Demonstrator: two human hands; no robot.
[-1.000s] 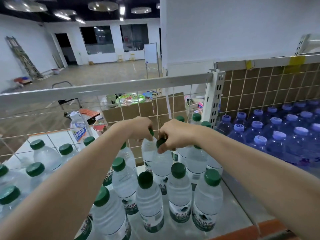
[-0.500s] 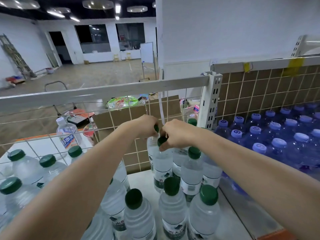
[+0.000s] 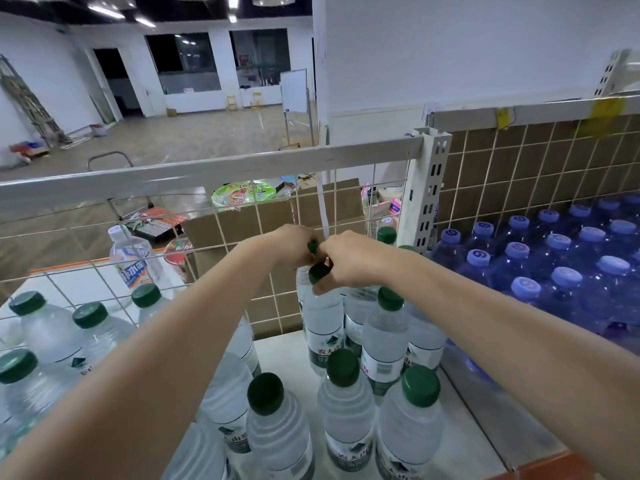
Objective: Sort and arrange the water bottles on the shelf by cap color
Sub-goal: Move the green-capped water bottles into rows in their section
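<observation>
1. Left hand (image 3: pixel 294 245) curled over a green cap (image 3: pixel 312 245) at the back of the shelf (image 3: pixel 287 351), close to the wire grid (image 3: pixel 263 237). The bottle under it is mostly hidden.
2. Right hand (image 3: pixel 349 261) pinches the neck of a bottle (image 3: pixel 320 320) just under its green cap. Bottle upright, base on or near the shelf; cannot tell which.
3. Both hands touching or nearly so, knuckles crowded together.
4. More green-cap bottles (image 3: pixel 346 410) packed tight in front and to the right. Blue-cap bottles (image 3: pixel 554 261) sit in the next bay, beyond the upright post (image 3: pixel 427 188).
5. Risks, as judged:
   - Forearms pass low over the front row; a dropped elbow could topple those bottles.
   - Neck-only grips let a full bottle swing and knock neighbours.
   - Hands this close could foul each other on the lift.
   - Knuckles could catch the grid.
</observation>
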